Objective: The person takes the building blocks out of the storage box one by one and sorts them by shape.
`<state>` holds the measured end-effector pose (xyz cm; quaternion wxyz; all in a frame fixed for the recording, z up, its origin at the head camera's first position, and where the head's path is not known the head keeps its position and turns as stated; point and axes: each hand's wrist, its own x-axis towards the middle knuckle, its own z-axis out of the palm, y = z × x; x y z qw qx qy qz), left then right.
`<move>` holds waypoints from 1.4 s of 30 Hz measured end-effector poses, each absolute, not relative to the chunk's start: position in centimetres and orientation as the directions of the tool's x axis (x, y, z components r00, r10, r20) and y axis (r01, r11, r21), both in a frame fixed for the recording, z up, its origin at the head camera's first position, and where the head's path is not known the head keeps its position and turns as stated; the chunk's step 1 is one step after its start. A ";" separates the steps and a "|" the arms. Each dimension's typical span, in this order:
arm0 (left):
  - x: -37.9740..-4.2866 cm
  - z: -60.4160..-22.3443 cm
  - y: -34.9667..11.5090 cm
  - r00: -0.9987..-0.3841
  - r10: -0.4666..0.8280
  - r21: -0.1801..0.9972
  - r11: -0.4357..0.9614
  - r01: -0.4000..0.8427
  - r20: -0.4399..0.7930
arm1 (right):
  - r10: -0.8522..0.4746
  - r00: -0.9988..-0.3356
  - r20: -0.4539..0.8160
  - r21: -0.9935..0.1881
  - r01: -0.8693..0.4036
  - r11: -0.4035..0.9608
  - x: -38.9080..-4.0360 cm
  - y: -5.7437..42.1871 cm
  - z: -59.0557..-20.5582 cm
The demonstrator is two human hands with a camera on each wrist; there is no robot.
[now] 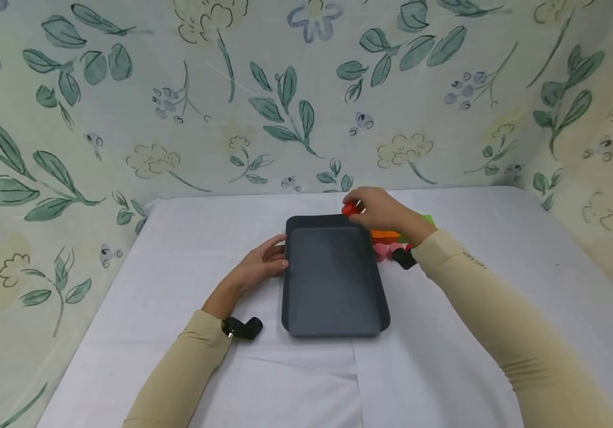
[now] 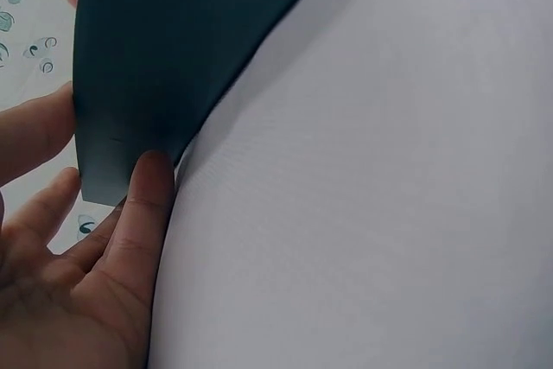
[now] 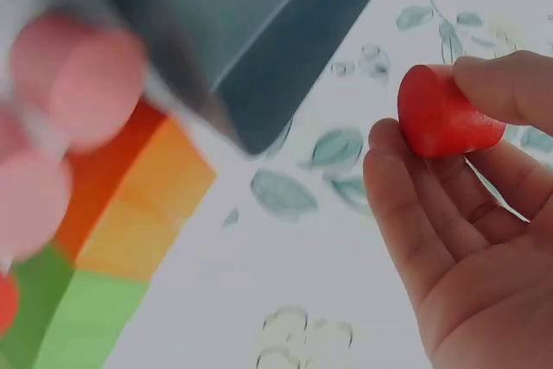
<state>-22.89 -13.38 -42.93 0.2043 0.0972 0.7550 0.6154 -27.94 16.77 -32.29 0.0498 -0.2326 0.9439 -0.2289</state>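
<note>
A dark grey rectangular tray (image 1: 333, 282) lies on the white-covered table. My left hand (image 1: 260, 261) is at its left side, fingertips touching the outer wall; in the left wrist view the fingers (image 2: 152, 187) rest fairly straight against the tray's side (image 2: 164, 49). Over the far right corner of the tray, my right hand (image 1: 378, 208) pinches a red cylindrical block (image 1: 350, 209) between thumb and fingers. The right wrist view shows that red block (image 3: 441, 114) held at the fingertips, apart from the tray.
Right of the tray, partly hidden under my right forearm, are orange blocks (image 1: 384, 235), pink round blocks (image 1: 383, 251) and a green block (image 1: 428, 219). Another red piece (image 3: 7, 304) shows at the edge of the right wrist view. A floral cloth (image 1: 306, 119) hangs behind the table.
</note>
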 end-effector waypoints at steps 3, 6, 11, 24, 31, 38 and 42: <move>-22.9 -43.1 -13.4 -0.898 0.399 0.971 0.217 -0.105 -0.186 | -0.429 -0.903 0.010 -0.476 -0.381 0.792 -27.6 18.7 -32.2; -22.9 -43.3 -13.5 -0.895 0.406 0.972 0.212 -0.102 -0.182 | -0.391 -0.920 0.000 -0.484 -0.342 0.806 -27.2 20.6 -32.4; -23.0 -43.4 -13.6 -0.893 0.408 0.971 0.216 -0.105 -0.187 | -0.341 -0.940 -0.023 -0.458 -0.293 0.839 -26.2 23.6 -32.9; -22.9 -43.2 -13.6 -0.889 0.422 0.974 0.203 -0.100 -0.179 | -0.214 -0.975 -0.065 -0.458 -0.162 0.874 -23.3 31.0 -35.1; -23.1 -43.2 -13.6 -0.886 0.430 0.976 0.198 -0.095 -0.174 | -0.196 -0.979 -0.056 -0.472 -0.147 0.869 -22.5 33.5 -37.3; -23.2 -43.4 -13.5 -0.884 0.434 0.976 0.199 -0.093 -0.173 | -0.178 -0.983 -0.031 -0.451 -0.146 0.880 -22.4 33.7 -38.2; -23.3 -43.2 -13.5 -0.887 0.424 0.974 0.201 -0.102 -0.180 | -0.163 -0.984 -0.074 -0.452 -0.112 0.885 -22.7 33.9 -38.7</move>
